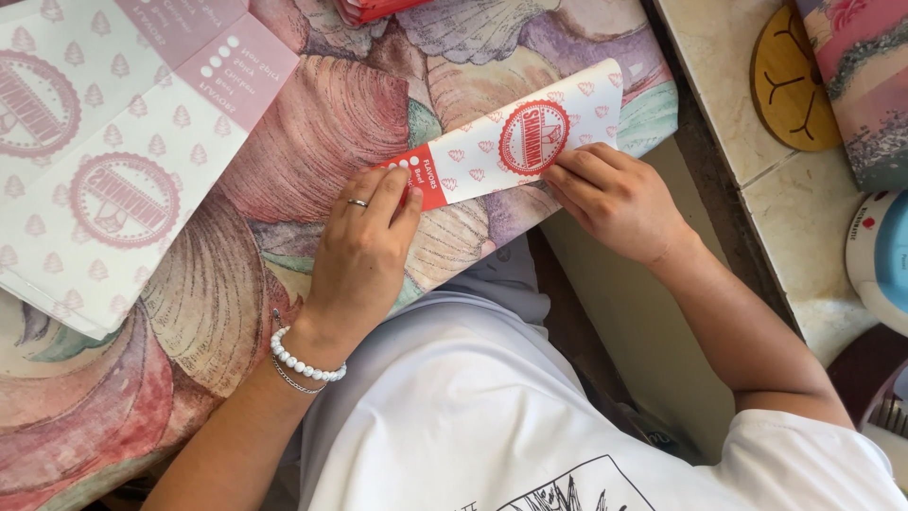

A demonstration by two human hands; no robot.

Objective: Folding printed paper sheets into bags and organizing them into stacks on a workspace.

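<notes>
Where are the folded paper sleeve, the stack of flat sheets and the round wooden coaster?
folded paper sleeve (515, 147), head view, on its round red emblem.
stack of flat sheets (104, 161), head view, on the top sheet's middle.
round wooden coaster (790, 85), head view, on its carved face.

Bright, even daylight, soft shadows, no harsh glare; focus sharp centrally, slightly washed-out at the left edge.
</notes>
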